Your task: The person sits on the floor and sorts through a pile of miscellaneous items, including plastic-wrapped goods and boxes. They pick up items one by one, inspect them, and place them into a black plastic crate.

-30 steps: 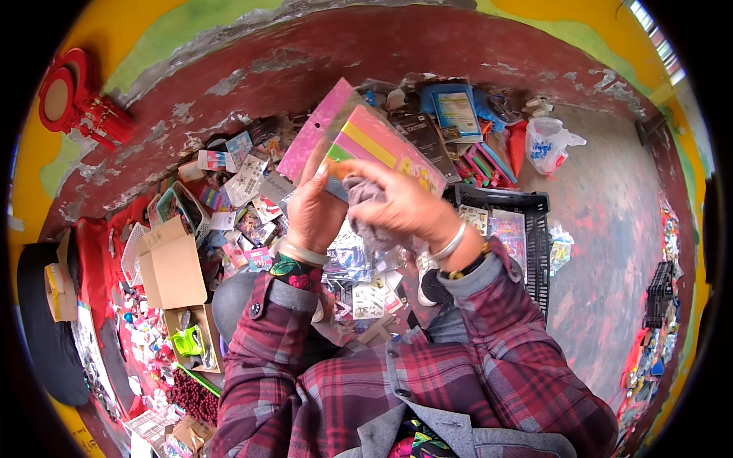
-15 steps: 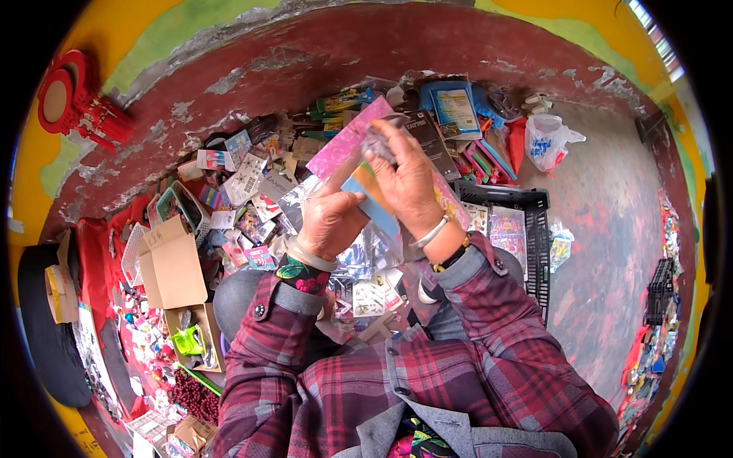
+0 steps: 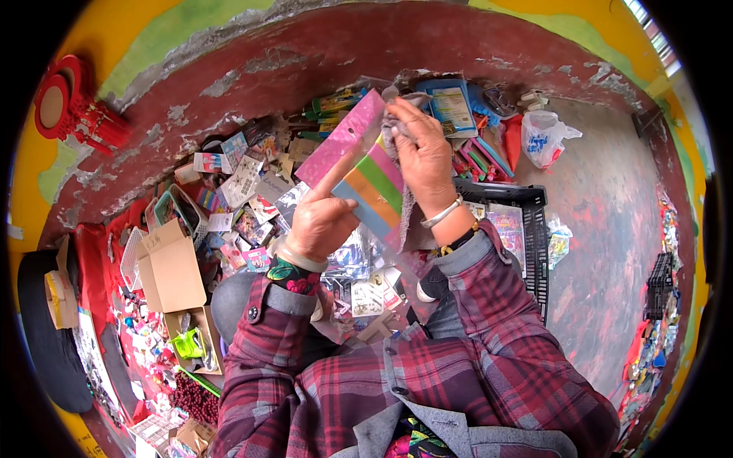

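Note:
Over the heap, my left hand [image 3: 324,217] is closed on a flat packet by its left edge, thumb on the front. The packet has a pink patterned header [image 3: 341,139] and a block of coloured stripes [image 3: 372,183] in blue, orange, green and pink. A crumpled grey cloth [image 3: 389,126] is pinched in my right hand [image 3: 426,160] at the packet's upper right side. Part of the cloth hangs down behind that hand along the packet's right edge. Where the cloth touches the packet is partly hidden by my fingers.
Small packets and cards [image 3: 244,179] lie heaped ahead and to the left. A black plastic crate [image 3: 537,256] stands at right, beside my knee. An open cardboard box [image 3: 175,267] and a white basket [image 3: 131,259] sit at left. Near the wall lies a white plastic bag [image 3: 546,137].
My right hand has shifted up and right across the packet with the cloth, uncovering more coloured stripes. The packet has moved slightly left, and more cloth hangs down on its right.

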The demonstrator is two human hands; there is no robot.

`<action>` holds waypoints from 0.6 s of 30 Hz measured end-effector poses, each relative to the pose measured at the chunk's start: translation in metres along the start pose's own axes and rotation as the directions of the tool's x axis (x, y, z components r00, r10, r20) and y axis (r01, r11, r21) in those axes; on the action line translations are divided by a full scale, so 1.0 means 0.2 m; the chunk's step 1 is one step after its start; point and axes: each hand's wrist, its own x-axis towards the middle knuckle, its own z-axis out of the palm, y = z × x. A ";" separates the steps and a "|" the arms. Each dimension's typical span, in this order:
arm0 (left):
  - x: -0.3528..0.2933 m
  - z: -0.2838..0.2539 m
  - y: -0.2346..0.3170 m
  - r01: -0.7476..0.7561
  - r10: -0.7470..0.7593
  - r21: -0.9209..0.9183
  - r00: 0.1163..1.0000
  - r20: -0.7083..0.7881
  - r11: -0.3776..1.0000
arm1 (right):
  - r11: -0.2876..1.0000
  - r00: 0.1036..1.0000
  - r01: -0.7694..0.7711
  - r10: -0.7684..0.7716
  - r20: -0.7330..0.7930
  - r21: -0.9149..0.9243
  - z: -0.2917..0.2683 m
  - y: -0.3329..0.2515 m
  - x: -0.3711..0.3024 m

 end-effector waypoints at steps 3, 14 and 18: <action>0.00 0.01 0.00 -0.007 0.006 -0.010 0.999 -0.033 1.000 | 0.986 0.998 -0.066 0.062 0.031 0.156 0.01 -0.06 -0.03; -0.04 0.00 0.05 0.069 -0.063 0.225 0.997 -0.035 0.972 | 0.999 0.999 0.020 -0.020 -0.032 -0.028 -0.01 0.03 0.03; -0.07 0.05 0.15 -0.090 0.086 0.034 0.991 0.105 0.995 | 0.910 0.940 -0.341 0.336 0.064 0.235 -0.08 0.17 0.04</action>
